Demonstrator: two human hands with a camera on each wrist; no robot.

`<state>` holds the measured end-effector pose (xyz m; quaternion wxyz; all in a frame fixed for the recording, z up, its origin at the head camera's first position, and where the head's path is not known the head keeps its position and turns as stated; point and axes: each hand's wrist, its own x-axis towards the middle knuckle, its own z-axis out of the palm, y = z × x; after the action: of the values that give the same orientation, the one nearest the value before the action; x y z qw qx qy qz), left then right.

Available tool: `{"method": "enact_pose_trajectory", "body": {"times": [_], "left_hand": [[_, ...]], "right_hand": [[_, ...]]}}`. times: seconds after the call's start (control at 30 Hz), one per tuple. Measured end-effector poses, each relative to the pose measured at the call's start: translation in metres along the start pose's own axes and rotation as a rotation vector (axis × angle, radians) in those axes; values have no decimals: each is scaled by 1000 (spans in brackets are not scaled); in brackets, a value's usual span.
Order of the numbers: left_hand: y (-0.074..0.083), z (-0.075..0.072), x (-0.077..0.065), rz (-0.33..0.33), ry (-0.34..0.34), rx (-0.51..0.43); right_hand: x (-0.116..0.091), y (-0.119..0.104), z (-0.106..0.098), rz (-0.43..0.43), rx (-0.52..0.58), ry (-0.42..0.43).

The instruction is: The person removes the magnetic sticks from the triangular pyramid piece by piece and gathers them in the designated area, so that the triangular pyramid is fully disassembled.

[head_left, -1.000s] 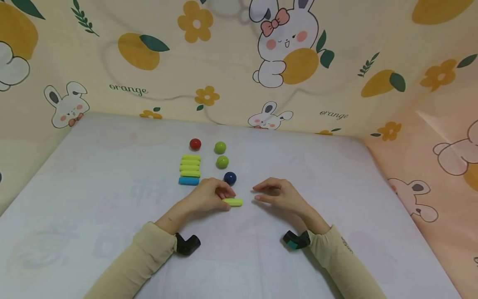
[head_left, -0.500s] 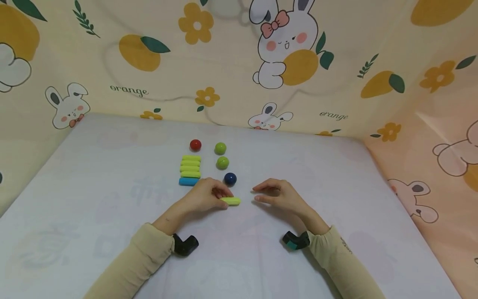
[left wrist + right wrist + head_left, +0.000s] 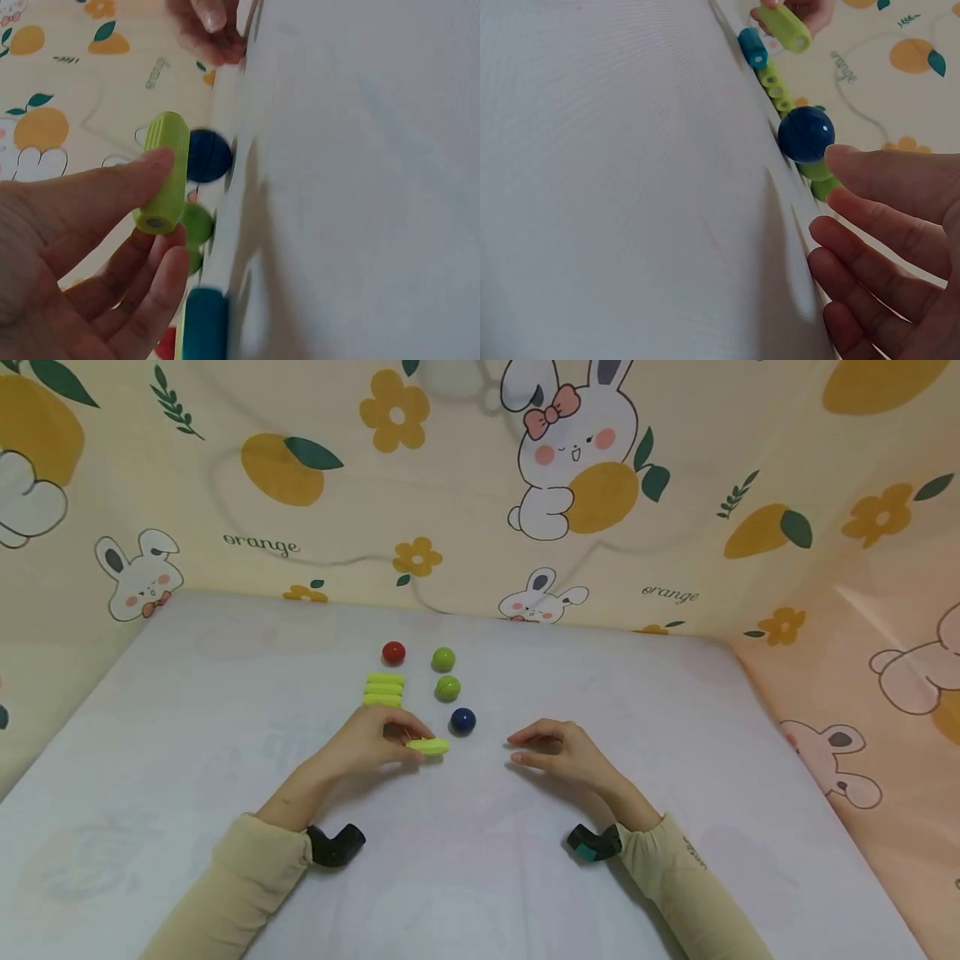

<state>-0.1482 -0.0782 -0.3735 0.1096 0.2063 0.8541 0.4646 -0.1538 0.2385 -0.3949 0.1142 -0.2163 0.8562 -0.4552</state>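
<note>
My left hand (image 3: 366, 742) pinches a yellow-green ribbed stick (image 3: 431, 747) between thumb and fingers. In the left wrist view this stick (image 3: 169, 161) is held off the table, a small grey disc in its near end. A dark blue ball (image 3: 462, 721) lies beyond the hands, between them. My right hand (image 3: 567, 753) holds nothing; its fingers are relaxed, with a gap to the thumb. Beyond the left hand lies a row of yellow-green sticks (image 3: 384, 688). The blue stick (image 3: 205, 324) at the row's near end is hidden by the hand in the head view.
Two green balls (image 3: 447, 688) and a red ball (image 3: 393, 652) lie towards the back. A white cloth covers the table (image 3: 660, 710). Printed fabric (image 3: 450, 485) stands along its back and sides.
My left hand has moved left and slightly away from me with the yellow-green stick, now covering the blue stick in the head view. The right hand stays in place.
</note>
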Motion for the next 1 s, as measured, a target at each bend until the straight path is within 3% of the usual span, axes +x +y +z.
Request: {"method": "enact_pose_trajectory", "body": {"times": [0.33, 0.53, 1.0], "left_hand": [[-13, -22, -11, -16, 52, 70], [-18, -32, -17, -50, 48, 79], [-23, -36, -21, -123, 12, 76]], "right_hand": [[0, -1, -1, 22, 15, 0], [1, 0, 0, 18, 2, 4], [2, 0, 2, 49, 9, 18]]}}
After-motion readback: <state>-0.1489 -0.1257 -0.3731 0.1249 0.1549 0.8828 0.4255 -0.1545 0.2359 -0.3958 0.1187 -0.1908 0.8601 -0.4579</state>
